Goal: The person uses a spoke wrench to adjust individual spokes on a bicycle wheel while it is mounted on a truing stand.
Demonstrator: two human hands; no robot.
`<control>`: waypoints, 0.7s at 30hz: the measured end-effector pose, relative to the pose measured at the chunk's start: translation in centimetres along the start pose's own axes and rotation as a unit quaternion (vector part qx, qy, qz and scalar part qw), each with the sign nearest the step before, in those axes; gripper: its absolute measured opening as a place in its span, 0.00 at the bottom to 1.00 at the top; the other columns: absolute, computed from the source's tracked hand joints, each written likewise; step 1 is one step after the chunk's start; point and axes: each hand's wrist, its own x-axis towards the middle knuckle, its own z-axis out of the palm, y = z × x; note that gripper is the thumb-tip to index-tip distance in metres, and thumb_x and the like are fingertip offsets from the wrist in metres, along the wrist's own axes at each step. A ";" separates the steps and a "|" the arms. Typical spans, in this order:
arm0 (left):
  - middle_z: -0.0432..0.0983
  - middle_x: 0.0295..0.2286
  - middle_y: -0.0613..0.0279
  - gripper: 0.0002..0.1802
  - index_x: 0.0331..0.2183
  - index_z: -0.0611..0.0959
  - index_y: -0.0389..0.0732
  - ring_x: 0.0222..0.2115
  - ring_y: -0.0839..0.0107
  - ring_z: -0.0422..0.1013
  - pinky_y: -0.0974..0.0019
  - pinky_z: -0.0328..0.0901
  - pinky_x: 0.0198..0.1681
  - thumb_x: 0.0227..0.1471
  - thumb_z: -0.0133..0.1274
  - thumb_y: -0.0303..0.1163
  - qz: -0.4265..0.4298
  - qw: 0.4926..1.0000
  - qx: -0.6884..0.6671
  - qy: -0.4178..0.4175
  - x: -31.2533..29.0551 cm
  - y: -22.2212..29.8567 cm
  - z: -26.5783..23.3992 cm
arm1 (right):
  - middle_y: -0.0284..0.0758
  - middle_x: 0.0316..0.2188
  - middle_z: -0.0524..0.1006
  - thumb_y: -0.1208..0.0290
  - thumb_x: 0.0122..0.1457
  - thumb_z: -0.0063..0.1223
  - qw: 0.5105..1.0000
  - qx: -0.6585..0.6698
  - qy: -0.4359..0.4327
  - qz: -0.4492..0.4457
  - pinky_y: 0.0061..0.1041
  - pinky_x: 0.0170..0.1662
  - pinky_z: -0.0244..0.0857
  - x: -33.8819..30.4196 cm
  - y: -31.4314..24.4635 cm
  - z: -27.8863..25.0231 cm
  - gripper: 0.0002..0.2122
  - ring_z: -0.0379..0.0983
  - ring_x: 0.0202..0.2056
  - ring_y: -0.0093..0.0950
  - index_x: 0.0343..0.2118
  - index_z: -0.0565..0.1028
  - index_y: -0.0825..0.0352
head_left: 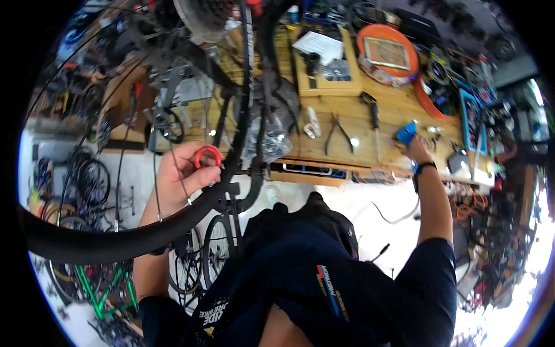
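Head view: white lettering and a coloured stripe with small print mark the dark shirt; pale lettering also runs along a narrow black bar above the wheel, and the print on a white sheet is too small to read. The front edge of the wooden table crosses the middle, with pale floor beyond it toward the person. Wood shows between the pliers, the screwdriver and a blue object near that edge. Around the left hand room is tight: thin spokes pass in front of it and the black tyre curves just below. Its grip is closed, thumb and fingers pinching a red ring-shaped tool among the spokes, inside the tyre's curve. The right hand, its arm stretched out over the table's edge, has its fingers at the blue object; how tightly that grip is closed, I cannot tell.
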 end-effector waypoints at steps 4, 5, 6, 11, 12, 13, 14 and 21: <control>0.76 0.28 0.66 0.15 0.39 0.78 0.32 0.29 0.79 0.71 0.76 0.65 0.34 0.47 0.60 0.25 0.026 0.997 -0.068 0.008 1.1 -0.8 1.6 | 0.49 0.55 0.61 0.66 0.42 0.65 0.992 -0.048 0.097 0.057 0.42 0.60 0.52 4.2 4.5 -2.1 0.42 0.56 0.58 0.48 0.58 0.54 0.72; 0.76 0.28 0.66 0.15 0.39 0.78 0.32 0.29 0.79 0.71 0.76 0.65 0.34 0.47 0.60 0.25 0.010 0.998 -0.067 0.016 0.2 -0.3 1.3 | 0.48 0.55 0.61 0.66 0.42 0.65 0.985 -0.098 0.119 0.073 0.42 0.59 0.52 3.5 4.0 -0.2 0.41 0.55 0.58 0.47 0.58 0.54 0.72; 0.74 0.22 0.65 0.22 0.34 0.78 0.32 0.24 0.77 0.69 0.76 0.63 0.30 0.43 0.63 0.40 -0.014 0.998 -0.010 0.058 -0.5 0.7 1.5 | 0.47 0.55 0.61 0.66 0.41 0.66 0.987 -0.094 0.119 0.047 0.42 0.59 0.54 2.9 4.3 2.6 0.42 0.54 0.59 0.46 0.59 0.54 0.71; 0.74 0.23 0.65 0.23 0.34 0.78 0.32 0.24 0.79 0.69 0.77 0.62 0.30 0.42 0.64 0.40 -0.025 0.998 -0.020 0.062 -1.1 1.8 1.6 | 0.46 0.57 0.58 0.65 0.36 0.70 0.993 -0.097 0.055 0.037 0.47 0.58 0.54 2.7 3.9 -1.1 0.48 0.54 0.58 0.48 0.61 0.51 0.68; 0.74 0.25 0.66 0.20 0.36 0.78 0.32 0.25 0.80 0.70 0.78 0.64 0.31 0.44 0.63 0.35 -0.023 0.998 -0.040 0.047 -1.4 1.9 1.2 | 0.46 0.57 0.58 0.64 0.35 0.70 0.993 -0.103 0.060 0.018 0.46 0.58 0.55 3.2 4.8 -0.3 0.47 0.55 0.58 0.47 0.59 0.53 0.67; 0.75 0.27 0.67 0.17 0.38 0.78 0.32 0.27 0.81 0.70 0.78 0.65 0.33 0.46 0.62 0.30 -0.018 0.998 -0.060 0.032 -1.5 2.1 1.0 | 0.46 0.57 0.59 0.63 0.35 0.70 0.992 -0.108 0.066 0.001 0.44 0.57 0.56 3.5 5.0 -0.1 0.46 0.56 0.57 0.45 0.58 0.54 0.67; 0.75 0.26 0.67 0.17 0.37 0.78 0.33 0.26 0.81 0.70 0.78 0.64 0.31 0.46 0.62 0.31 -0.018 0.998 -0.058 0.024 -1.5 2.3 1.0 | 0.46 0.56 0.60 0.64 0.35 0.70 0.993 -0.110 0.049 -0.004 0.45 0.58 0.55 3.8 5.2 0.1 0.45 0.56 0.57 0.46 0.57 0.55 0.68; 0.73 0.21 0.66 0.23 0.33 0.78 0.32 0.21 0.80 0.68 0.78 0.62 0.27 0.42 0.63 0.41 -0.010 0.998 -0.009 0.065 -1.7 3.0 1.8 | 0.46 0.53 0.64 0.67 0.34 0.68 0.987 -0.056 0.119 -0.096 0.44 0.58 0.54 2.1 1.7 -4.6 0.43 0.58 0.56 0.45 0.56 0.58 0.69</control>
